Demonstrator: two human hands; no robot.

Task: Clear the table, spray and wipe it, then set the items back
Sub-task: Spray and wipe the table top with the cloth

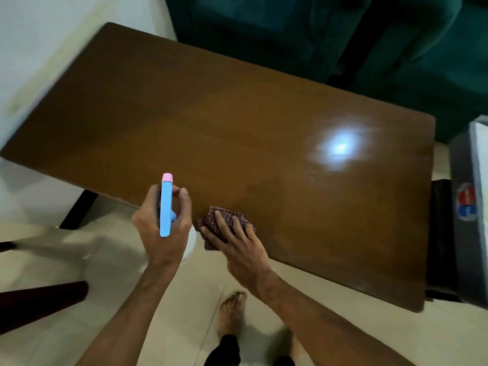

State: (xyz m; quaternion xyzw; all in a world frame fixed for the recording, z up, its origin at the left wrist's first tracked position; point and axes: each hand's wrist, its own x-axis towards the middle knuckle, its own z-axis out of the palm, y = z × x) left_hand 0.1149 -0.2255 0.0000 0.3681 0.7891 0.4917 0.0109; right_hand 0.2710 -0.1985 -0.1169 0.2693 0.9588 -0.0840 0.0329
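Left hand grips spray bottle, nozzle aimed over wooden table; right hand, fingers flat, presses checked cloth at near edge, ready for wiping.

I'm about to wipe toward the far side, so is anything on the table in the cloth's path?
Nothing visible does. The right hand presses the cloth at the near edge of the table; the surface beyond shows only glare. The left hand holds the spray bottle to the cloth's left.

Bare forearms in shot, bare feet below, and black trouser legs, cropped near the ankle, it seems, though it's blurred there.
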